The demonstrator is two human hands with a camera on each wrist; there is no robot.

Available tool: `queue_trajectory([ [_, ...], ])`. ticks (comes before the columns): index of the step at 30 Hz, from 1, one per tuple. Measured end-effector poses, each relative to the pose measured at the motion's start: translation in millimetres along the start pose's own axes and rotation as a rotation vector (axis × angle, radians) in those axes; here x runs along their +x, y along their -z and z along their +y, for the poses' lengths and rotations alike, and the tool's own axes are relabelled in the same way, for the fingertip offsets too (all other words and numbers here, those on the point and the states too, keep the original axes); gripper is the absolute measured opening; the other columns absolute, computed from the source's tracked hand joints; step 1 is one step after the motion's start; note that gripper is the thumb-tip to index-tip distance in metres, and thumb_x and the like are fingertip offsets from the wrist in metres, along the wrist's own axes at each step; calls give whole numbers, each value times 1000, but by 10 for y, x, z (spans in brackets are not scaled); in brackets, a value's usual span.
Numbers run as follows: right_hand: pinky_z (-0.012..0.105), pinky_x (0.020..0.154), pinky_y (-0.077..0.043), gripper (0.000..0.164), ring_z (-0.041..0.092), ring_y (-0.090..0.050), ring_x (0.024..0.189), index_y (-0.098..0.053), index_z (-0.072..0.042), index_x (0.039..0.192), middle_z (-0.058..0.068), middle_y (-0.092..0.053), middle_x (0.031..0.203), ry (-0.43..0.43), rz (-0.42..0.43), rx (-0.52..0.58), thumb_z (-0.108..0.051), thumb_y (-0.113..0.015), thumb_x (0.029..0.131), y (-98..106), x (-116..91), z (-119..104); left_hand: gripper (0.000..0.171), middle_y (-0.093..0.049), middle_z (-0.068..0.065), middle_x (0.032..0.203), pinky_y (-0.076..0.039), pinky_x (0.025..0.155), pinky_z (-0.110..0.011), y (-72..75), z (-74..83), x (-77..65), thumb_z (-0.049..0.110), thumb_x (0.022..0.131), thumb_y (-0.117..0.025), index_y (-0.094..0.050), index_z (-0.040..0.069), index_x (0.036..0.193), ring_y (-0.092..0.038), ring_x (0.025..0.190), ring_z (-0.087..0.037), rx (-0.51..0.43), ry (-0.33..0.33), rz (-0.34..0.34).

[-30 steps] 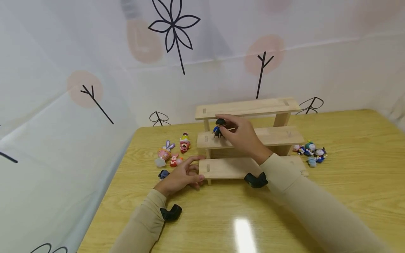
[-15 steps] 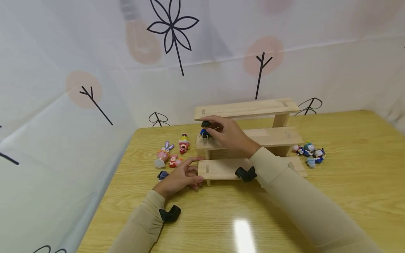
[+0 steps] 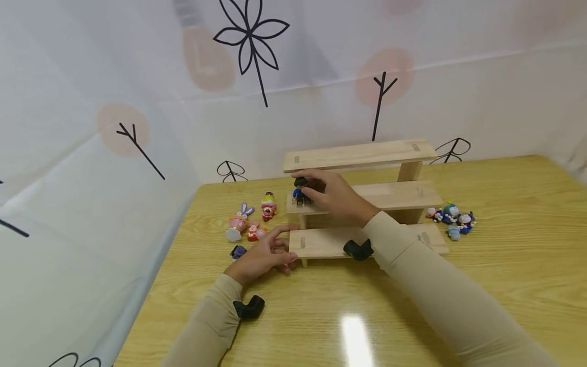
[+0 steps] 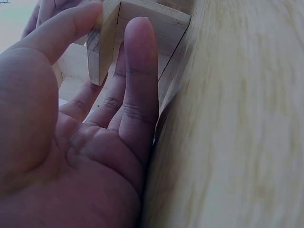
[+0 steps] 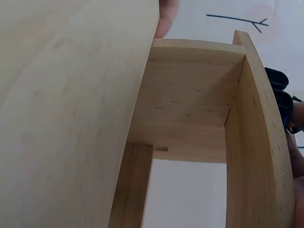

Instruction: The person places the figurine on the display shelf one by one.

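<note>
A small toy figure [image 3: 298,193] with black hair and a blue top stands upright at the left end of the middle board [image 3: 396,195] of a three-tier wooden rack. My right hand [image 3: 338,198] pinches it from the right between thumb and fingers. In the right wrist view its black legs [image 5: 281,97] show past the board edge, beside part of the hand. My left hand [image 3: 264,257] grips the left end of the lowest board [image 3: 327,242]. The left wrist view shows the thumb [image 4: 90,16] at the board's edge, with the other fingers stretched beyond it.
Left of the rack lie several figurines, among them a rabbit-eared one [image 3: 237,223], a red and yellow one [image 3: 268,206] and a dark blue one [image 3: 238,252]. More figurines [image 3: 451,216] cluster to its right. A patterned cloth [image 3: 321,112] hangs behind the wooden table [image 3: 293,326].
My right hand has carried the toy figure leftward along the middle board to its left end, then stayed there over the last half second. The left hand keeps its place.
</note>
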State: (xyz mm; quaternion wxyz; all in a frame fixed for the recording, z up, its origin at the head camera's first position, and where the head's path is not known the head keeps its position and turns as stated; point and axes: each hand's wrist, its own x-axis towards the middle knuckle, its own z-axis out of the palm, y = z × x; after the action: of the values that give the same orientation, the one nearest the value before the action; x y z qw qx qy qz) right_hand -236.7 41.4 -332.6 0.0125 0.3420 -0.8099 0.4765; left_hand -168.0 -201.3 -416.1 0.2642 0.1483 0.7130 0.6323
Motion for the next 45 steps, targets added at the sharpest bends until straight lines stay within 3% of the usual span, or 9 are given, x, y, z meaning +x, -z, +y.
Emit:
queue_trajectory([
  [14,35,88,-54,38,13,-63,106,-57,-25,139,0,-61,134,-26,2,-17,-17,-58,102,3,-4,-7,67,-63,-10,103,-61,74,-37,7,25,13,16,95,-70,-37,32,150,-68,87,-21,4,-10,-13],
  [22,33,87,-55,42,11,-63,108,-56,-27,143,-2,-51,150,-27,-6,0,-16,-59,102,-22,-2,3,66,-63,-10,104,-61,75,-37,16,13,-6,15,95,-70,-37,31,150,-68,88,-21,1,-6,-6],
  [25,35,87,-55,46,14,-64,107,-52,-28,146,1,-57,143,-24,-5,-8,-16,-59,102,-29,-7,1,66,-63,-10,104,-61,75,-37,16,12,-12,16,95,-70,-37,31,150,-68,88,-21,4,-5,-4],
  [30,42,99,-54,52,21,-64,113,-45,-29,150,8,-65,124,-41,8,14,-17,-59,102,-24,-14,7,66,-62,-10,104,-62,75,-38,15,0,-5,15,95,-69,-36,30,151,-68,88,-21,8,-5,-10],
  [33,45,103,-51,49,24,-62,118,-47,-30,148,8,-65,124,-70,22,65,-19,-57,102,-13,-20,11,67,-63,-10,104,-62,75,-38,16,-8,6,15,95,-70,-36,30,151,-68,87,-21,7,-7,-14],
  [38,47,99,-53,39,26,-66,111,-54,-25,142,9,-66,122,-75,93,107,-27,-56,103,-11,-37,24,68,-64,-10,106,-62,74,-37,24,-2,7,16,95,-70,-35,28,152,-68,87,-20,8,-9,-15],
  [45,36,93,-52,30,18,-65,101,-65,-8,120,13,-70,107,-49,308,178,-28,-48,107,-8,-82,34,67,-64,-11,109,-61,75,-38,34,-5,1,18,94,-71,-37,30,150,-68,89,-21,8,-4,-10],
])
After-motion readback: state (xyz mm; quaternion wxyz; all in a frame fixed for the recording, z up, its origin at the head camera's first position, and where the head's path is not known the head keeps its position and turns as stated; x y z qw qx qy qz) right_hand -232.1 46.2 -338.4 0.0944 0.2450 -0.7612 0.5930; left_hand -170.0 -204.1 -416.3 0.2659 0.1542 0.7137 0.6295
